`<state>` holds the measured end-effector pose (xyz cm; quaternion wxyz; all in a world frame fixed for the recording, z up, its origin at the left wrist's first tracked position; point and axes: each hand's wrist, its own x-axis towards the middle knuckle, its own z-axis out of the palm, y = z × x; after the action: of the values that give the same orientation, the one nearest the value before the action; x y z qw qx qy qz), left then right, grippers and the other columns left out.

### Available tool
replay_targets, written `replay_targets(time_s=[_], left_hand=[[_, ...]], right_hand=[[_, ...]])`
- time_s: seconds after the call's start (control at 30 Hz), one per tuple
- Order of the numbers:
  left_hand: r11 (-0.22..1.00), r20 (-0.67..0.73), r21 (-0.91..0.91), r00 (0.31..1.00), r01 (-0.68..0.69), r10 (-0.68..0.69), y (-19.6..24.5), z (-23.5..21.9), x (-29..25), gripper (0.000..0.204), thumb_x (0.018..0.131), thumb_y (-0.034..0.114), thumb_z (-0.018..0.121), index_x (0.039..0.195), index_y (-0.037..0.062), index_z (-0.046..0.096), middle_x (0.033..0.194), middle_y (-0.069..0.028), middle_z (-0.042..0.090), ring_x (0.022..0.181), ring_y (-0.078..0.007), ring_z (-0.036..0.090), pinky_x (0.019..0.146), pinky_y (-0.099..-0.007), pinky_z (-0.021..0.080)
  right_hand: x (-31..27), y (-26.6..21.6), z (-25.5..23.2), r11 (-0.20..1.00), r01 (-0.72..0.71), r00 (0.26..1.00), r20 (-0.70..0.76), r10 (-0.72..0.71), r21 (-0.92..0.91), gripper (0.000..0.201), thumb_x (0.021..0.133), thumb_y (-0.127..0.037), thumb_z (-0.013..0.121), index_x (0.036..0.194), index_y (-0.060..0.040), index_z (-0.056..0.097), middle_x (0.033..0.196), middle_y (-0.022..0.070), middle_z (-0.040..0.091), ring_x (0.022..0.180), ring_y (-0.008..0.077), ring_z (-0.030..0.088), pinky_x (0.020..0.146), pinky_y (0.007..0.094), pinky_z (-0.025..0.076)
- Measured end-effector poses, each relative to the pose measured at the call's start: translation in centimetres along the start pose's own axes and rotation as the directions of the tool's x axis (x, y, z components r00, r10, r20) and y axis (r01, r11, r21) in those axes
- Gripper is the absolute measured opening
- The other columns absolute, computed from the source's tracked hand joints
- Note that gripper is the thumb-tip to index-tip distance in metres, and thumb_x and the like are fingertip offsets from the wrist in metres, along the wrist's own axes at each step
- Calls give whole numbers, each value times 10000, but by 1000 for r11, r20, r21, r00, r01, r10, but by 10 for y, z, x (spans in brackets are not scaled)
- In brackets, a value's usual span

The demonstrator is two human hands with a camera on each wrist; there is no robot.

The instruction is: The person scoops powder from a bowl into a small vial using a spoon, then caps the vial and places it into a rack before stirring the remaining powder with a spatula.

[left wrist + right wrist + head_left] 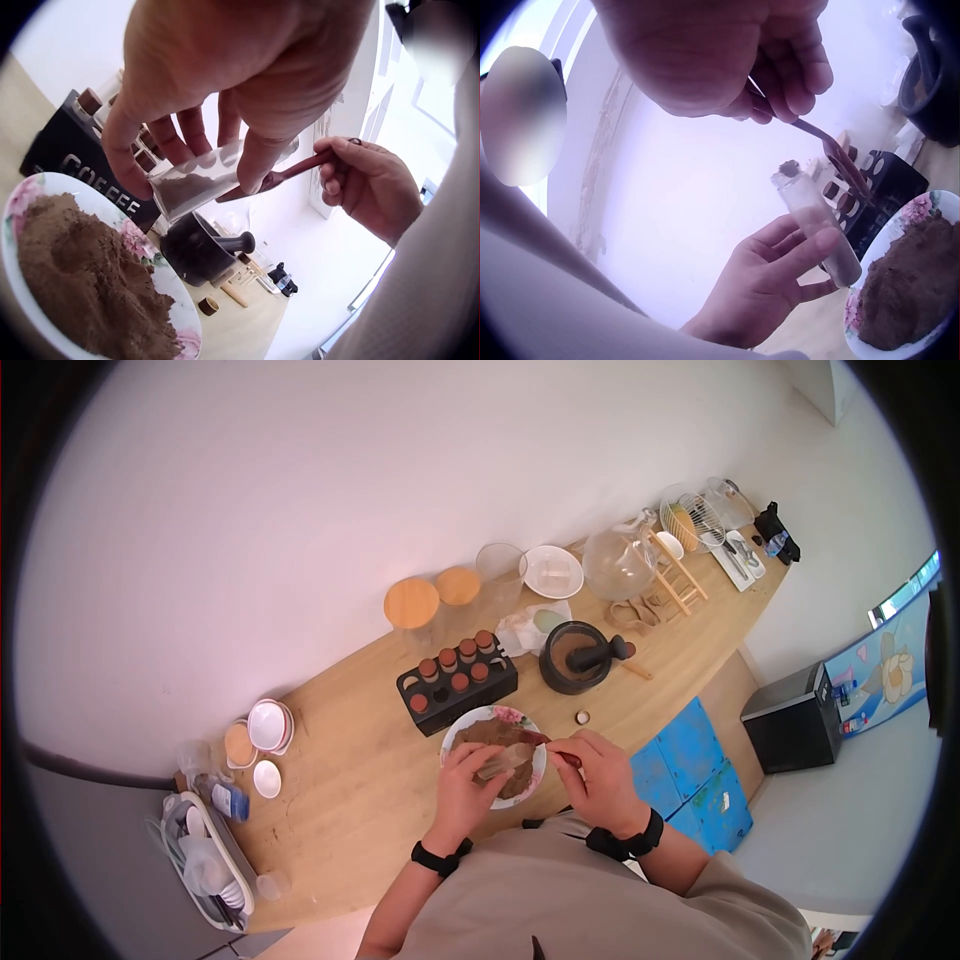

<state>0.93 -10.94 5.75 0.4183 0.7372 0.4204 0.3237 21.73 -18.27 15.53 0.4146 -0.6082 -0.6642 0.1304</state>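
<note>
Above a floral bowl (447, 736) of brown powder, the left hand (466, 792) grips a small clear glass vial (196, 184) that is tilted, with brown powder inside. Some powder also sits at the vial's mouth in the right wrist view. The right hand (605, 785) pinches the handle of a reddish-brown small spoon (840, 159), whose tip is beside the vial, over the bowl. In the left wrist view the bowl (129, 217) lies below the left hand (217, 67).
Behind the bowl stands a black rack (465, 705) of capped vials. A dark mortar with pestle (588, 657) is to its right, near a small cap (582, 717). Wooden-lidded jars (412, 603) line the wall; white bowls (268, 724) and a dish rack (240, 860) are left.
</note>
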Motion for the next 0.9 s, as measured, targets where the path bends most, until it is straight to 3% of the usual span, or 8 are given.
replay_targets(time_s=[0.1, 0.2, 0.3, 0.4, 0.6, 0.67, 0.73, 0.9], left_hand=[[981, 18, -183, 998, 65, -63, 0, -2, 2, 358, 846, 34, 873, 1188, 60, 771, 1155, -97, 699, 1068, -282, 694, 871, -369, 583], [924, 46, -379, 998, 51, -36, -14, -4, 1, 364, 905, -111, 794, 1248, -15, 721, 1279, -78, 644, 1162, -197, 692, 984, -352, 619], [863, -49, -504, 998, 16, -47, -6, -2, 3, 379, 856, 1, 873, 1217, 2, 758, 1218, -104, 712, 1018, -200, 729, 904, -318, 609], [941, -67, -334, 997, -59, 39, 6, -8, 9, 342, 842, 25, 894, 1164, 13, 780, 1112, -104, 747, 1001, -218, 732, 878, -347, 602], [981, -146, -92, 977, -170, 155, 18, 3, 10, 308, 801, 52, 917, 1085, 35, 800, 1028, -106, 766, 1035, -279, 693, 916, -383, 550], [984, -152, -26, 973, -178, 172, 20, 3, 13, 322, 797, 48, 915, 1097, 37, 800, 1034, -110, 765, 1030, -299, 689, 928, -393, 548], [978, -163, 31, 964, -207, 209, 21, 4, 9, 336, 793, 50, 916, 1108, 43, 799, 1037, -106, 766, 1057, -300, 677, 942, -410, 541], [996, -169, 51, 982, -77, 85, 19, 13, 4, 360, 798, 54, 914, 1139, 55, 798, 1057, -102, 764, 1088, -312, 652, 972, -419, 522]], right_hand=[[-7, 4, 4, 997, -64, 998, 17, 64, -34, 157, 942, -35, 748, 1096, -36, 716, 870, 125, 641, 757, 329, 648, 652, 411, 513], [-17, 3, 7, 994, -105, 993, -46, 105, 8, 148, 953, -30, 742, 1099, -37, 721, 869, 125, 638, 750, 324, 648, 643, 398, 508], [-23, -4, 15, 978, -191, 979, -61, 196, 80, 151, 959, -24, 736, 1108, -41, 720, 878, 131, 642, 749, 328, 646, 650, 391, 512], [-31, -10, 21, 969, -223, 964, -124, 236, 111, 170, 962, -9, 730, 1129, -41, 724, 903, 131, 653, 765, 315, 660, 678, 385, 530], [-40, -5, 13, 998, -26, 998, -48, 29, 58, 252, 954, 25, 724, 1195, -47, 733, 951, 128, 674, 791, 288, 681, 691, 374, 547], [-41, 3, 9, 978, -160, 985, -36, 166, 135, 241, 957, 18, 723, 1189, -47, 732, 974, 132, 679, 810, 305, 677, 706, 382, 547], [-36, 12, 5, 981, -128, 992, 6, 128, 145, 232, 961, 15, 721, 1184, -47, 732, 977, 133, 680, 816, 309, 676, 715, 382, 548], [-27, 41, 5, 976, -41, 993, 113, 17, 215, 211, 969, 11, 716, 1172, -46, 731, 978, 132, 687, 824, 310, 678, 729, 378, 550]])
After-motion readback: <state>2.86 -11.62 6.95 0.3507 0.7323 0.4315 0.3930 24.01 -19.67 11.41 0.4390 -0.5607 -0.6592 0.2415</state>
